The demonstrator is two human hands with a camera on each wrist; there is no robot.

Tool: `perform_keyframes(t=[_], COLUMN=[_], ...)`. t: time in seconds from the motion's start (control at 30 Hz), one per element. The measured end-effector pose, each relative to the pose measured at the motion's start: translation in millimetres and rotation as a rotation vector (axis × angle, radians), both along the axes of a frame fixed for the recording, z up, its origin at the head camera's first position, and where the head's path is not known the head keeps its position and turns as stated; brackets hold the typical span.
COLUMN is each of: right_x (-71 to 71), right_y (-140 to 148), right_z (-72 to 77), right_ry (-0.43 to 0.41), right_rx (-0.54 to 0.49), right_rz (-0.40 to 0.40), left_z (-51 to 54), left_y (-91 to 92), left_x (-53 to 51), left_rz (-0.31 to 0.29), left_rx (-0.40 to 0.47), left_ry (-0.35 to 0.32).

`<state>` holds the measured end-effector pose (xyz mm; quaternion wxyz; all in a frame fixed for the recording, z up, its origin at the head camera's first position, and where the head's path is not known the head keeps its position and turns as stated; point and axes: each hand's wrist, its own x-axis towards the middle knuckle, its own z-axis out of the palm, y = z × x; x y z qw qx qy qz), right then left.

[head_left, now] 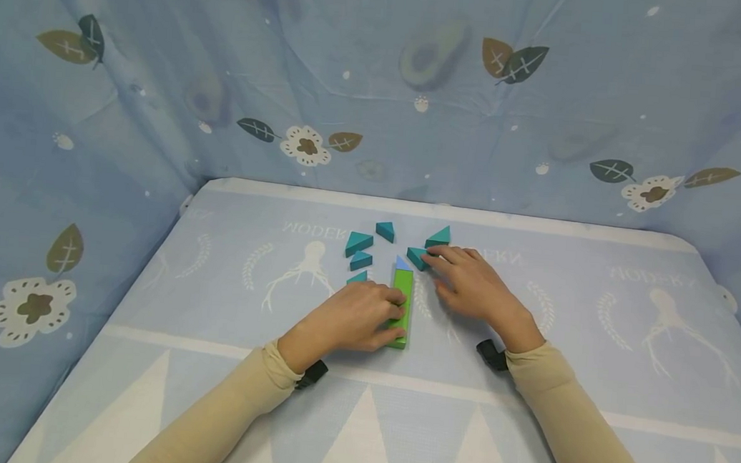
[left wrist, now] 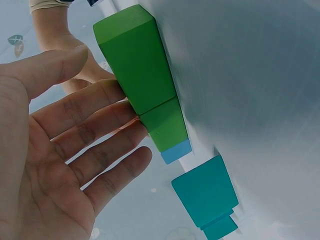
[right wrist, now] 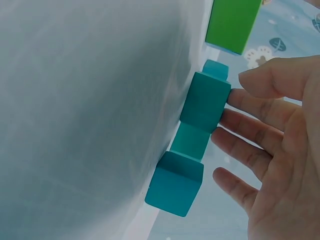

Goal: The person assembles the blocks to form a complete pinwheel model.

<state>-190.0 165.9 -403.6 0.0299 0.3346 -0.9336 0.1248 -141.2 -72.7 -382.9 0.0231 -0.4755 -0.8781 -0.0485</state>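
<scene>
In the head view my left hand (head_left: pixel 364 317) lies over a row of green blocks (head_left: pixel 403 284), with a small light-blue triangular block (head_left: pixel 402 263) at the far end. The left wrist view shows two green blocks (left wrist: pixel 137 65) end to end; my fairly straight fingers touch them, thumb apart. My right hand (head_left: pixel 473 285) reaches over a teal triangular block (head_left: pixel 415 256), right of the blue tip. Extended fingertips touch this teal block (right wrist: pixel 206 102) in the right wrist view, the thumb held away. Another teal triangular block (head_left: pixel 437 238) lies just beyond that hand.
Several more teal triangular blocks, such as this one (head_left: pixel 359 243), lie left of the row's far end. The patterned tabletop (head_left: pixel 593 376) extends on both sides. A blue printed curtain (head_left: pixel 382 67) hangs behind the table's far edge and at its sides.
</scene>
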Motion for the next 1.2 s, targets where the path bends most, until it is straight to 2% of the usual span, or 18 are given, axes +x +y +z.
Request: perform_keyframes(t=[0.43, 1.2], right_x=[0.2, 4.4], right_y=[-0.7, -8.5], right_z=[-1.0, 0.0], right_ry=[-0.002, 0.020], right_rx=[0.012, 0.003], right_rz=[0.000, 0.026], left_z=[-3.5, -1.5], left_y=[-0.5, -0.7], left_x=[-1.2, -1.2], left_rz=[-0.012, -0.008], left_rx=[0.026, 0.017], left_ry=[0.010, -0.005])
